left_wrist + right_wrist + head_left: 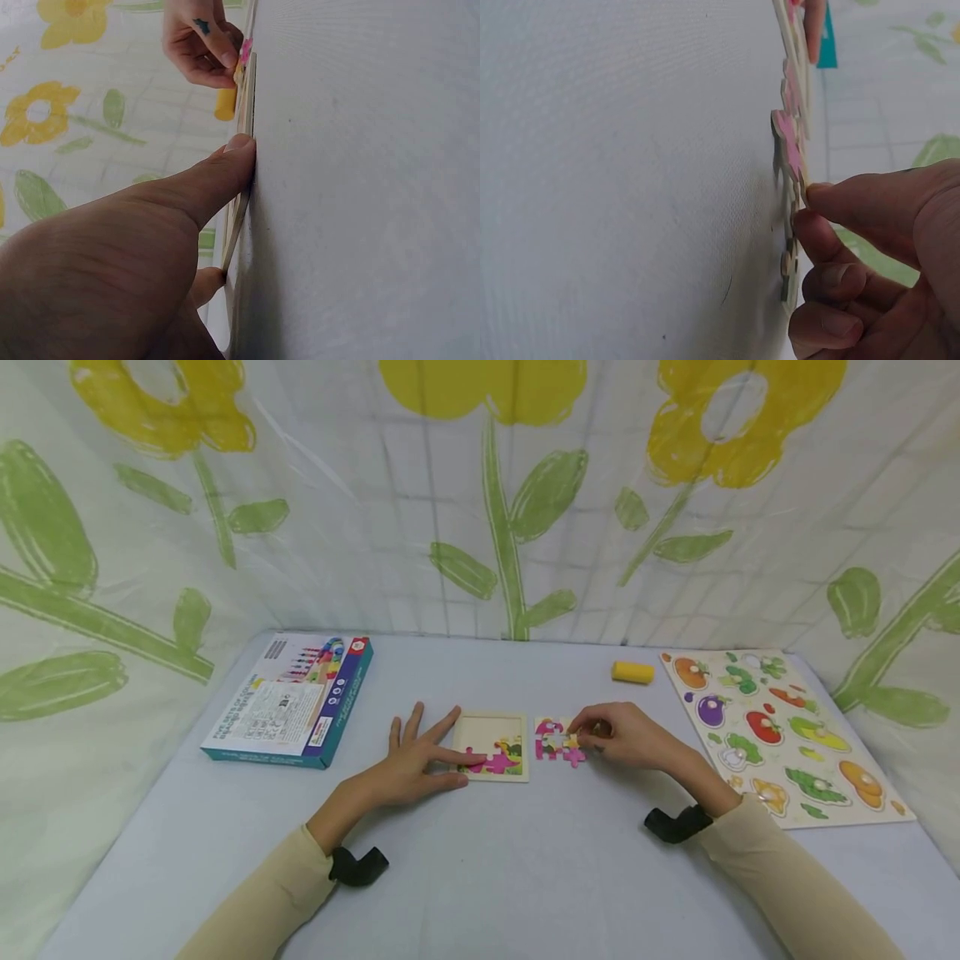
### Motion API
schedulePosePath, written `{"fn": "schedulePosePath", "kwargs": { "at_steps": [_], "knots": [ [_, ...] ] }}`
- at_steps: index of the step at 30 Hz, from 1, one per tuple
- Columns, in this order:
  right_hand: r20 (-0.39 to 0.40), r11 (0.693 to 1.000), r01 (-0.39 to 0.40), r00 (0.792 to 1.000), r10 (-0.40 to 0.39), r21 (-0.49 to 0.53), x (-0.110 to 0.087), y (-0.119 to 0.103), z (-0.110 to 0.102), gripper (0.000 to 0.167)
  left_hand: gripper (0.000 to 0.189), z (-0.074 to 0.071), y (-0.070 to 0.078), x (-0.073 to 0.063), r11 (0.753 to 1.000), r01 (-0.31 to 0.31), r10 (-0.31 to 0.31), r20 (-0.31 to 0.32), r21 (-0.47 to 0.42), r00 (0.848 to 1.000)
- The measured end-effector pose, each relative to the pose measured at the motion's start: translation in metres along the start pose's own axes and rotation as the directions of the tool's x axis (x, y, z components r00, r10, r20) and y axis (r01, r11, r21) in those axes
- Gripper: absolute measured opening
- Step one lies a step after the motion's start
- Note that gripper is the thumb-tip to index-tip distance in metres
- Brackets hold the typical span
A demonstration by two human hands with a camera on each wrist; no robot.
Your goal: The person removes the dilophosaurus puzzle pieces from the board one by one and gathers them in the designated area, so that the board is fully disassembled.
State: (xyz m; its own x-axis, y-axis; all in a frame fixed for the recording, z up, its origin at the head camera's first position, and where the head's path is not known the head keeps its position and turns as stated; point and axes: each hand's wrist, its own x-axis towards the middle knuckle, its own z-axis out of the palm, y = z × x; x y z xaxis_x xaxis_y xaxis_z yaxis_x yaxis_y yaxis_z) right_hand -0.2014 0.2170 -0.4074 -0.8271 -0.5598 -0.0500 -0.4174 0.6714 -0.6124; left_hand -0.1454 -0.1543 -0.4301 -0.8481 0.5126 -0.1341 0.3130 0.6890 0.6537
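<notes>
My left hand (408,768) lies spread at the left side of a small square wooden puzzle tray (491,729). Its thumb touches the near edge and a finger rests on the pink jigsaw pieces (498,763) in the tray's lower part; the upper part shows bare wood. Just right of the tray, several loose pink and yellow pieces (548,727) lie close together. My right hand (632,735) pinches a puzzle piece (791,146) between thumb and index finger at their right side. In the right wrist view this piece is tilted, pink on its face, close over the others.
A flat boxed toy set (288,702) lies at the back left. A yellow cylinder (632,672) is on its side behind my right hand. At the right lies a wooden vegetable puzzle board (802,760), partly under my right forearm. A flower-patterned curtain (337,527) hangs behind the table.
</notes>
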Motion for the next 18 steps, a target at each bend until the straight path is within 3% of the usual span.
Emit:
{"fn": "schedulePosePath", "kwargs": {
  "at_steps": [18],
  "knots": [
    [-0.009,1.000,0.023,1.000,-0.023,-0.002,0.0002,0.0022,0.0044,0.014,0.039,0.0000,0.0010,-0.0005,1.000,0.007,-0.007,0.001,0.006,1.000]
  ]
}}
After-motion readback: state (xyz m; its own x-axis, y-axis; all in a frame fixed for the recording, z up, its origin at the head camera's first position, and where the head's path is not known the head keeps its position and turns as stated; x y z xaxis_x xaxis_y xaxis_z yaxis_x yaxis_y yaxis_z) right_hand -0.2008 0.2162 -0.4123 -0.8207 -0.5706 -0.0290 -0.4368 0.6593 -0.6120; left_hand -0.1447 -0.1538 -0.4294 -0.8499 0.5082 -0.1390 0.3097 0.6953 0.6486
